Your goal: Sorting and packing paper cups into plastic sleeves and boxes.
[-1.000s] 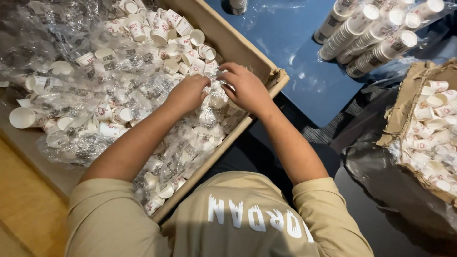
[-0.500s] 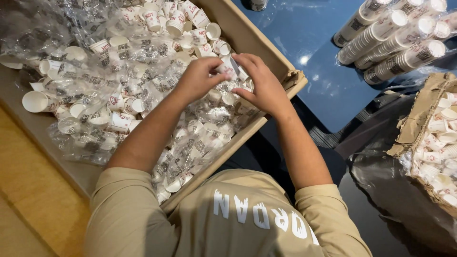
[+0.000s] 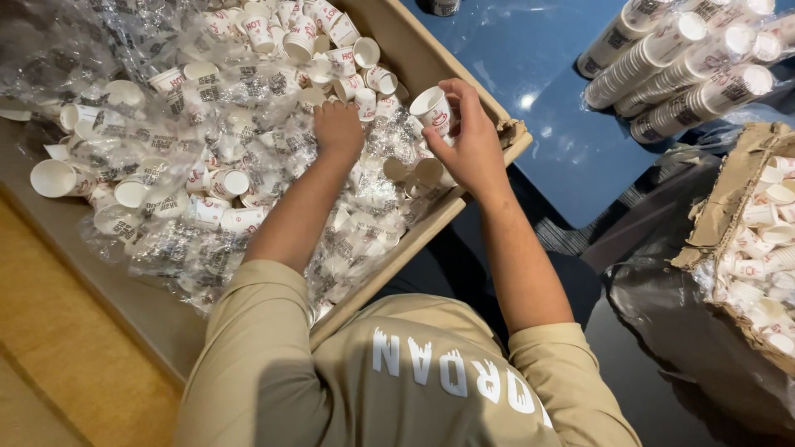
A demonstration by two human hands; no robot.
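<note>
Right hand (image 3: pixel 472 141) is now lifting a pinched cup (image 3: pixel 432 109) clear of the box (image 3: pixel 464 62), while left hand (image 3: pixel 338 126) is pressing, fingers curled, into the wrapped cups (image 3: pixel 248 165).

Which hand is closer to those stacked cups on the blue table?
Right. The right hand, holding a small paper cup, is nearer the stacked cups; the left hand rests farther away among bagged cups.

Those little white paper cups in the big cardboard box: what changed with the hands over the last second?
The right hand has lifted one small white paper cup clear of the pile, where earlier both hands were pressed together down among the cups. The left hand has moved apart and rests on the plastic-wrapped cups. The large cardboard box and the sleeves of stacked cups on the blue table stayed put.
</note>
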